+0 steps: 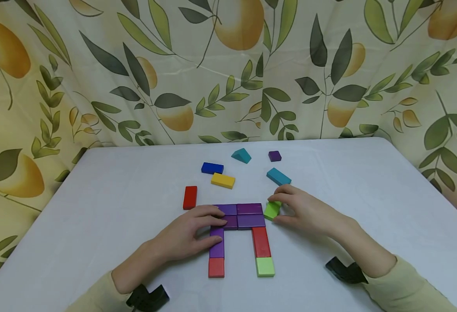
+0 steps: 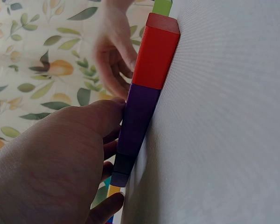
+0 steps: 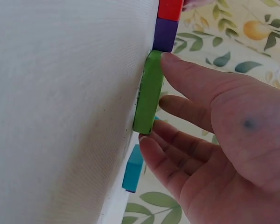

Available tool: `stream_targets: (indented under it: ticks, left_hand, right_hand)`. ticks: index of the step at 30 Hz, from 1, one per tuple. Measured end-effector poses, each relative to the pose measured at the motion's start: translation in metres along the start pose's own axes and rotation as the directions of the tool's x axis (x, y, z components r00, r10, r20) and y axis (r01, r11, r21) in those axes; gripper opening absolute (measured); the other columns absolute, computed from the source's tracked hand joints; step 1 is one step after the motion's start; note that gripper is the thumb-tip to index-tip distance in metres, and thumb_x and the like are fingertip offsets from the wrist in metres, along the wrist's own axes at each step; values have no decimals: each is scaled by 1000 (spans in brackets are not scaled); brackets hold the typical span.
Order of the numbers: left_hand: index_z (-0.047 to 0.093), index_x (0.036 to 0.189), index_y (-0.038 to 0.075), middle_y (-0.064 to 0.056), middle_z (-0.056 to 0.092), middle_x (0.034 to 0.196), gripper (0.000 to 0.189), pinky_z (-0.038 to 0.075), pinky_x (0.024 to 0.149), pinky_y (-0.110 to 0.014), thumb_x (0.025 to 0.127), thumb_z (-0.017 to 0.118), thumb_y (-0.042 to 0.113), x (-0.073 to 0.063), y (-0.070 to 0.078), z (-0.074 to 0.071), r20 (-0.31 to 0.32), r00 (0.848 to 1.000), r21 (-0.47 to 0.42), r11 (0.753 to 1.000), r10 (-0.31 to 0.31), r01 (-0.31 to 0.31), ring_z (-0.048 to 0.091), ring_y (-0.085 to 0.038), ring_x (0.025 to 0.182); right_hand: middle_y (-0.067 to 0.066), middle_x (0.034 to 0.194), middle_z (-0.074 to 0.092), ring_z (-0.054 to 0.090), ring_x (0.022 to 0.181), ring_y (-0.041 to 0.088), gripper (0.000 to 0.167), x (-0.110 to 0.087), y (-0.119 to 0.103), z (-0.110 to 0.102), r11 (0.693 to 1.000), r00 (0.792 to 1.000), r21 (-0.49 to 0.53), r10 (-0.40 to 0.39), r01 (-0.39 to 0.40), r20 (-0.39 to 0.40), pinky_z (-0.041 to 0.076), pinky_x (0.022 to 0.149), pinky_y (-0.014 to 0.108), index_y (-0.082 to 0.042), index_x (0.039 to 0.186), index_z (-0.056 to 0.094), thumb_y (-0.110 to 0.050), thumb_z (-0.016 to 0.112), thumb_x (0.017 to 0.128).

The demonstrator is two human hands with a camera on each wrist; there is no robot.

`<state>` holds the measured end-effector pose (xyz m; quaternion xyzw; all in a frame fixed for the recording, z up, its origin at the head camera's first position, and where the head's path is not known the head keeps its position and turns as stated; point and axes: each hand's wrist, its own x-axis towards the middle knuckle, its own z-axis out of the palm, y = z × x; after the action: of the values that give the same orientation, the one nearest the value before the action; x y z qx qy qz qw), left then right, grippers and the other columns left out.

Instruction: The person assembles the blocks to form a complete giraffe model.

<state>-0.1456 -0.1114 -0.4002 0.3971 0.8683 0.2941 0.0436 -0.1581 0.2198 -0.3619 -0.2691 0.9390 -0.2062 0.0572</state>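
Note:
Purple blocks [image 1: 250, 222] lie in two rows on the white table, edge to edge. Below their left end come another purple block [image 1: 217, 249] and a red block [image 1: 216, 268]; below the right end, a red block [image 1: 261, 242] and a light green block [image 1: 265, 266]. My left hand [image 1: 185, 234] rests over the left side of this figure, fingertips touching the purple blocks. With thumb and fingers my right hand [image 1: 306, 212] pinches a green block [image 3: 149, 93] by its ends. That block is tilted, close beside the upper right purple block.
Beyond the figure lie loose blocks: a red one [image 1: 190, 197], a blue one [image 1: 212, 168], a yellow one [image 1: 223, 180], a teal triangular one [image 1: 241, 155], a small dark purple one [image 1: 274, 156] and a light blue one [image 1: 279, 176]. A fruit-patterned curtain [image 1: 228, 121] hangs behind the table.

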Motion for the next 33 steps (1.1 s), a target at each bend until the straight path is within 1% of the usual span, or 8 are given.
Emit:
stream_targets:
  ticks: [12, 22, 29, 33]
  left_hand:
    - [70, 130, 18, 5, 55, 140, 37, 45, 107, -38, 94, 73, 27, 0, 1, 0, 4, 1000, 12, 1000, -7, 7, 45, -14, 135]
    - [70, 129, 18, 6, 55, 140, 35, 44, 108, -39, 95, 72, 28, 0, -2, 1, -3, 1000, 11, 1000, 2, -2, 45, -15, 135]
    - [71, 129, 18, 7, 55, 139, 36, 44, 108, -38, 95, 73, 28, -1, -2, 1, -9, 1000, 4, 1000, 13, -13, 45, -14, 134]
    - [71, 129, 19, 7, 55, 139, 36, 43, 108, -36, 94, 74, 29, 0, -3, 1, -5, 1000, 6, 1000, 2, -2, 44, -12, 134]
  right_hand:
    - [7, 125, 58, 59, 110, 25, 39, 0, 0, 0, 1000, 1000, -1, -22, 22, -4, 55, 92, 41, -9, 125, 69, -21, 79, 90]
    - [7, 126, 58, 59, 111, 25, 39, 1, 0, -1, 999, 999, -2, -39, 39, 3, 55, 94, 43, -9, 125, 69, -22, 79, 90]
    - [10, 131, 58, 57, 119, 30, 43, 1, 1, -3, 1000, 1000, -5, -7, 7, -4, 53, 95, 47, -8, 128, 67, -21, 79, 89]
    - [11, 133, 57, 55, 123, 33, 43, 3, 3, -6, 1000, 1000, 5, 6, -6, -11, 51, 98, 50, -8, 130, 67, -18, 78, 90]
